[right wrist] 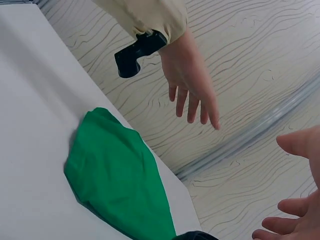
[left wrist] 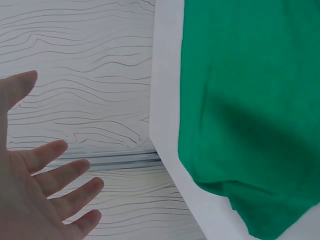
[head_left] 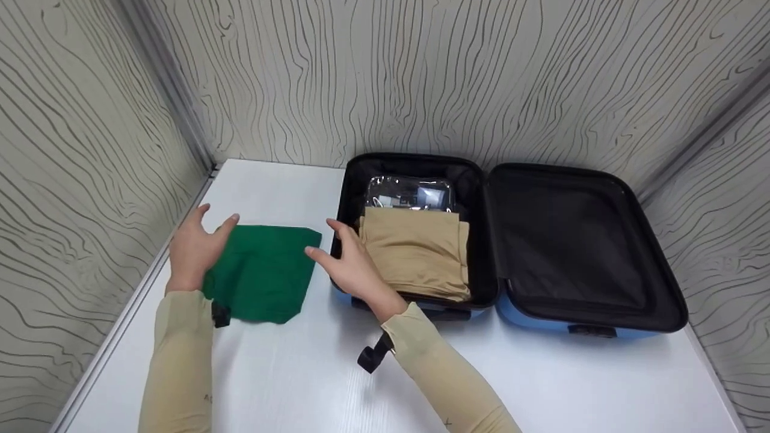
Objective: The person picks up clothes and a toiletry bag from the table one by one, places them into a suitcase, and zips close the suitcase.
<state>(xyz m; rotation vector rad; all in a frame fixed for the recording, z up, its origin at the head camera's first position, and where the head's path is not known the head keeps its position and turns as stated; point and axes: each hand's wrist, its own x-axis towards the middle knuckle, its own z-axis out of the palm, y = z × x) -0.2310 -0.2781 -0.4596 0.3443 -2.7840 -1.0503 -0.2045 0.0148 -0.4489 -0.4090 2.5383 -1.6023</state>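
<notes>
A folded green cloth (head_left: 264, 273) lies flat on the white table, left of a suitcase. Above its left edge hovers my left hand (head_left: 195, 248), fingers spread and holding nothing; the left wrist view shows the same hand (left wrist: 47, 195) apart from the cloth (left wrist: 245, 100). My right hand (head_left: 355, 264) is held between the cloth and the suitcase's near left corner, thumb and fingers apart with nothing in them. In the right wrist view both the left hand (right wrist: 190, 80) and the right hand (right wrist: 295, 210) are raised clear of the cloth (right wrist: 117, 175).
The blue suitcase (head_left: 343, 198) stands unfolded, its black-lined lid (head_left: 571, 240) laid to the right. Inside are folded tan clothes (head_left: 415, 249) and a clear pouch (head_left: 409, 192) behind them. Patterned panels (head_left: 391, 78) enclose the white table (head_left: 289, 373) at the back and sides.
</notes>
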